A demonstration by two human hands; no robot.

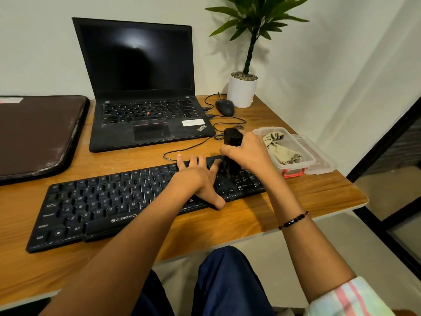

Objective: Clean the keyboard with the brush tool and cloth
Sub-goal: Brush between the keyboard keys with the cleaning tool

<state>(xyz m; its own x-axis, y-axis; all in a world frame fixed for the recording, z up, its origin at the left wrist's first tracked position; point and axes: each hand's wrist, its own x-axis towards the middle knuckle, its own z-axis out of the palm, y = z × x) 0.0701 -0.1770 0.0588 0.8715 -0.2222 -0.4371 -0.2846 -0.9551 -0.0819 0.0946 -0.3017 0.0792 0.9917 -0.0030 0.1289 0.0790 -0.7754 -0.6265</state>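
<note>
A black keyboard lies slanted across the wooden desk. My left hand rests flat on the keyboard's right part, fingers spread over the top rows and thumb at the near edge. My right hand grips a black brush tool that stands upright, its lower end down on the keys at the keyboard's right end. A beige cloth lies crumpled in a clear plastic box just right of my right hand.
An open black laptop sits behind the keyboard, with cables, a black mouse and a potted plant to its right. A dark brown laptop sleeve lies at the left. The desk's right edge is close to the box.
</note>
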